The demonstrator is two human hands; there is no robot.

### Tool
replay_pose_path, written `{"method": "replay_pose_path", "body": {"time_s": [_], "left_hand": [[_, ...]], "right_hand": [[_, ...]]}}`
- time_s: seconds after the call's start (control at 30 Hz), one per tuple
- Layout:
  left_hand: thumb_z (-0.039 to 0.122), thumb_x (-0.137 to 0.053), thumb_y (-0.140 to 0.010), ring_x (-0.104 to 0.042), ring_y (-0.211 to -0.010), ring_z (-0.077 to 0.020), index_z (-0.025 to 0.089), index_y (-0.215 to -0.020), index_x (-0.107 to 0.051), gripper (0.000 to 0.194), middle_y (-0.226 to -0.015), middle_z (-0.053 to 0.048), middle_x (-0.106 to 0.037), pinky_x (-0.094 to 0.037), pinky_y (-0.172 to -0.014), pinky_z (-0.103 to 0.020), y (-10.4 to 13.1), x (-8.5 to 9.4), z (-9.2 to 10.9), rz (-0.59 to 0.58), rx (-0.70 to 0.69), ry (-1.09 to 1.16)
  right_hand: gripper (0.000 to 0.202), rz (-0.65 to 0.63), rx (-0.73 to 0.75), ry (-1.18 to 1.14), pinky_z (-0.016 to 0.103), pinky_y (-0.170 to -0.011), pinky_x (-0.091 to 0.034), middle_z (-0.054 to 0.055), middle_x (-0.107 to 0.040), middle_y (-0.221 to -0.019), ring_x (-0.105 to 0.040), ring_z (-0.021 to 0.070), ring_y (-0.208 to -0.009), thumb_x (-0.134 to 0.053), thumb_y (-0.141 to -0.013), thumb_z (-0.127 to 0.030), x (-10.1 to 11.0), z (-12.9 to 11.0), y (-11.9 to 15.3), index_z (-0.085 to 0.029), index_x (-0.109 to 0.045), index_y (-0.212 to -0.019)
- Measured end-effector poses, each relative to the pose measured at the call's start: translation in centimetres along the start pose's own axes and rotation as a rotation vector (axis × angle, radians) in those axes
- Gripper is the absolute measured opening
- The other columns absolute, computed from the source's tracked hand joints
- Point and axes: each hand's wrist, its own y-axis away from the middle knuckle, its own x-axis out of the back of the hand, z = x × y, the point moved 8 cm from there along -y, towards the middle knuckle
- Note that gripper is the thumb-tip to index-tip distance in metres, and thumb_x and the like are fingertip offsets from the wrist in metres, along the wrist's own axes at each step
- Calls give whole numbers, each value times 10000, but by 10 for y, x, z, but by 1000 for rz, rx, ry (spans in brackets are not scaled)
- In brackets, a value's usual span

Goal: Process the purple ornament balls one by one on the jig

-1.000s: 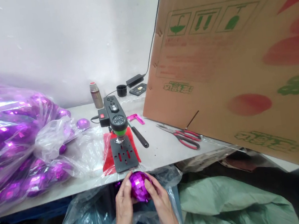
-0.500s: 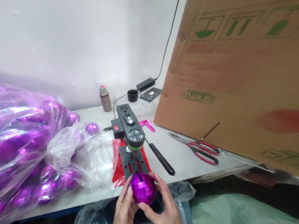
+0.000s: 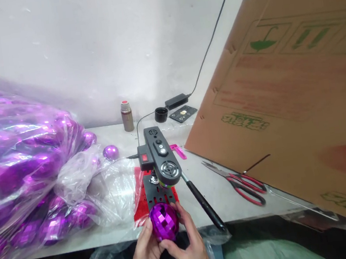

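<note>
A shiny purple mirror-faceted ball point(image 3: 164, 222) is held between both hands, close to the table's front edge. My left hand point(image 3: 146, 247) closes on its left side, with the thumb and fingertips against the facets. On the opposite side, my right hand point(image 3: 189, 240) grips it with the thumb low and the fingers higher up. Just beyond the ball stands a small black machine point(image 3: 163, 158) with a red switch, on a slotted black base plate point(image 3: 157, 194). Its long black-gripped lever point(image 3: 206, 205) points toward me on the right.
Left, a clear plastic bag point(image 3: 32, 163) bulges with purple balls; one loose ball point(image 3: 110, 152) lies beside it. Red-handled scissors point(image 3: 241, 186) lie right, before a large cardboard box point(image 3: 283, 103). Behind are a flask point(image 3: 127, 117), a black cup point(image 3: 161, 114) and a power adapter point(image 3: 176, 101).
The ball has turned in my hands; the dark mark near its top no longer shows. The view has shifted slightly, and the machine and its lever appear farther right and lower.
</note>
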Motion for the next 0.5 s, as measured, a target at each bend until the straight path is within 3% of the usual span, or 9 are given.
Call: {"method": "replay_pose_path", "body": {"time_s": [0.17, 0.3, 0.4, 0.5], "left_hand": [[527, -880, -853, -721, -1291, -353, 221, -1213, -827, 475, -1281, -127, -819, -564, -1127, -458, -2, -3, -3, -49, 31, 32], [579, -908, -801, -735, -1273, -362, 254, -1284, -796, 592, -1388, -124, -776, -574, -1123, -492, -4, -4, 8, 13, 5, -150], [666, -922, -723, -766, -1207, -376, 252, -1354, -745, 775, -1401, -136, -767, -600, -1095, -520, 1, 8, 42, 144, -87, -389], [756, -862, -721, -758, -1217, -388, 254, -1352, -723, 819, -1330, -108, -798, -609, -1091, -523, 7, 30, 99, 323, -239, -673]], "right_hand": [[916, -33, 33, 17, 371, -1027, -662, 144, -686, -1503, -731, 323, -1317, -821, -890, -566, 1, -8, -8, -232, -432, -1649], [790, 49, 157, 121, 379, -1029, -663, 159, -690, -1471, -732, 303, -1310, -733, -975, -511, 17, -27, -9, -219, -425, -1641], [735, 171, 221, 245, 448, -1065, -648, 174, -681, -1450, -703, 310, -1334, -734, -982, -399, 42, -25, -3, -208, -442, -1628], [687, 327, 126, 405, 478, -1087, -626, 172, -676, -1450, -677, 311, -1352, -778, -941, -368, 92, 5, 11, -206, -530, -1561]]}}
